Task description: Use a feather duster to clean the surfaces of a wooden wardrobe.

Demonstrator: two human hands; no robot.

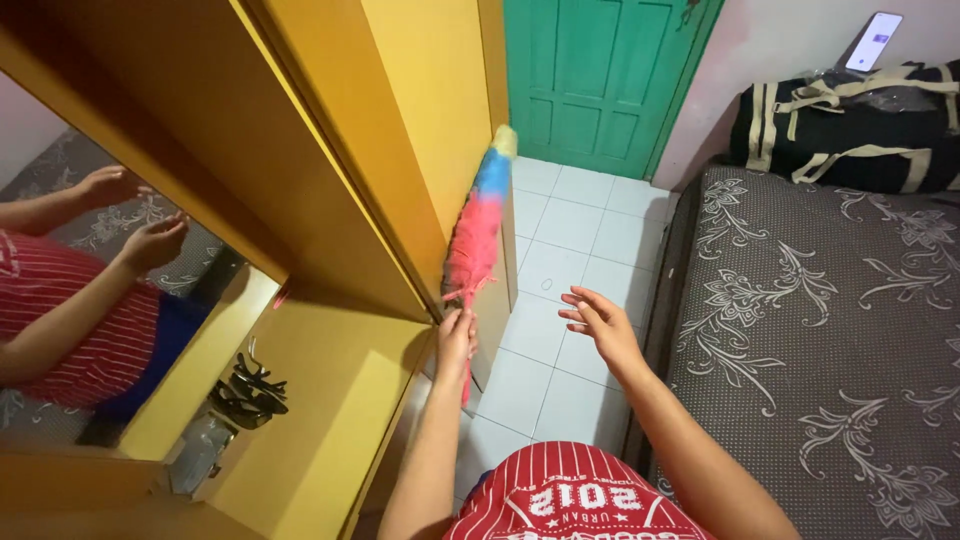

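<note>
Yellow wooden dresser (330, 380) fills left of frame, mirror (90, 280) at far left, black hair clips (250, 390) on shelf. Centre: left hand (456, 340) closed round handle of pink-blue feather duster (478, 235), head brushing cabinet edge. Right hand (598, 322) empty, fingers spread over white tiles (560, 260). Dusting apparently midway; further strokes likely need firm handle grip.

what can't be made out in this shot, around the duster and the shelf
Head view only:
- Duster: the lower handle is hidden inside the left hand.
- Wardrobe: its top is cut off by the upper edge.
- Dark items on the shelf: too small and shadowed to identify.
- Phone on the black bag: its screen is too small to make out.
- Right hand: open and empty; the arm runs off the lower edge.
</note>
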